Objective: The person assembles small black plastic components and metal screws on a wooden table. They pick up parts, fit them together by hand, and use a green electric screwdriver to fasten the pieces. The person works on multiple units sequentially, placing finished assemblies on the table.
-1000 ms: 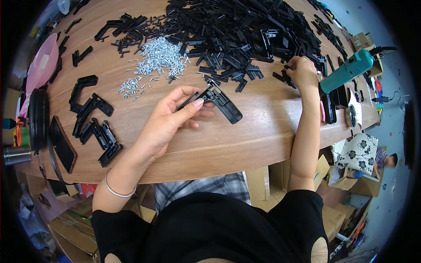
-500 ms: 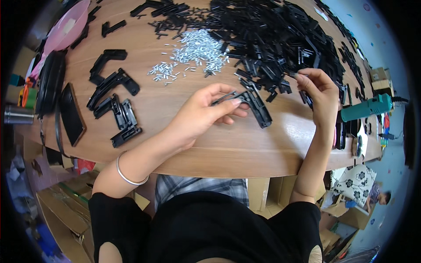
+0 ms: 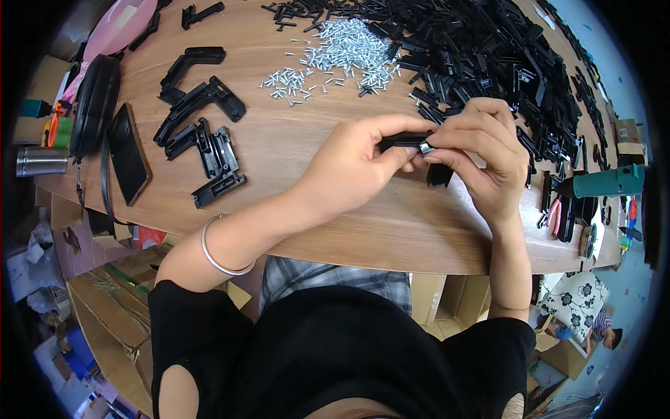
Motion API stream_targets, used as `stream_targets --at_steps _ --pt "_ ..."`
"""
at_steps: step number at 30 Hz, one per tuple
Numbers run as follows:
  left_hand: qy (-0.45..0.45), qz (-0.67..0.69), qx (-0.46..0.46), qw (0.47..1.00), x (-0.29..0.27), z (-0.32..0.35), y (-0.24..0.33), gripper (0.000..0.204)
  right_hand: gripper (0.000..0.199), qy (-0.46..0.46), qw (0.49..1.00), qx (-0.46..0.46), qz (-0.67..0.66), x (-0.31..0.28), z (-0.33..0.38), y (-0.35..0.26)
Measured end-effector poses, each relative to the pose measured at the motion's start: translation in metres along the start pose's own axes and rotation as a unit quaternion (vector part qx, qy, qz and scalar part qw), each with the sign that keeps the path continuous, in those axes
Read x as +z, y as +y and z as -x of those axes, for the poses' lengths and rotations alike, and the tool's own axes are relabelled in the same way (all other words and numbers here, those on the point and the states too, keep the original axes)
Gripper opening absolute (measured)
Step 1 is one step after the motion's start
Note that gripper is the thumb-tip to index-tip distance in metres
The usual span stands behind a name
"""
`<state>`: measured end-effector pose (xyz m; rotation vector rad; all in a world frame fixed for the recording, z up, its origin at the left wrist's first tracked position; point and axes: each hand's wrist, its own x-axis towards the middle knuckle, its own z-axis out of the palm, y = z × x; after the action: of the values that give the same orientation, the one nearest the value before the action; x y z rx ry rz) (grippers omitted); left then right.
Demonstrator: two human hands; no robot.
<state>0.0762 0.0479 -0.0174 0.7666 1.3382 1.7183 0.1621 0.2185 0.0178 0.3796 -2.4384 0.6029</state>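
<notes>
Over the front middle of the table, my left hand (image 3: 342,167) is closed around a black pistol-shaped piece (image 3: 439,174), whose short end hangs below my fingers. My right hand (image 3: 488,157) meets it from the right, thumb and fingers pinching a small shiny metal bit (image 3: 425,147) against the piece. My fingers hide most of the contact. Beyond my hands lie a heap of silver screws (image 3: 354,52) and a large pile of small black parts (image 3: 481,52). Several more black pistol-shaped pieces (image 3: 199,105) rest to the left.
A phone (image 3: 130,155), a black zip case (image 3: 95,105) and a pink basin (image 3: 120,31) line the left side. At right are a teal power screwdriver (image 3: 607,182), pink-handled pliers (image 3: 554,216) and a tape roll (image 3: 590,241). Cardboard boxes (image 3: 112,314) stand below the table.
My right hand has come left from beside the black pile to my left hand. The pistol-shaped piece has turned in my left hand. The whole view has shifted slightly.
</notes>
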Motion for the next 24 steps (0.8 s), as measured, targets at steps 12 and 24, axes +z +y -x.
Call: stream_targets --at_steps 12,24 --pt "0.079 -0.114 0.079 0.987 0.011 0.004 0.003 0.044 0.012 0.042 0.975 0.152 -0.159 0.013 0.007 -0.015" --pt "0.135 -0.067 0.157 0.976 0.021 0.015 0.012 0.035 0.012 0.055 0.978 0.148 -0.139 0.004 -0.007 -0.034"
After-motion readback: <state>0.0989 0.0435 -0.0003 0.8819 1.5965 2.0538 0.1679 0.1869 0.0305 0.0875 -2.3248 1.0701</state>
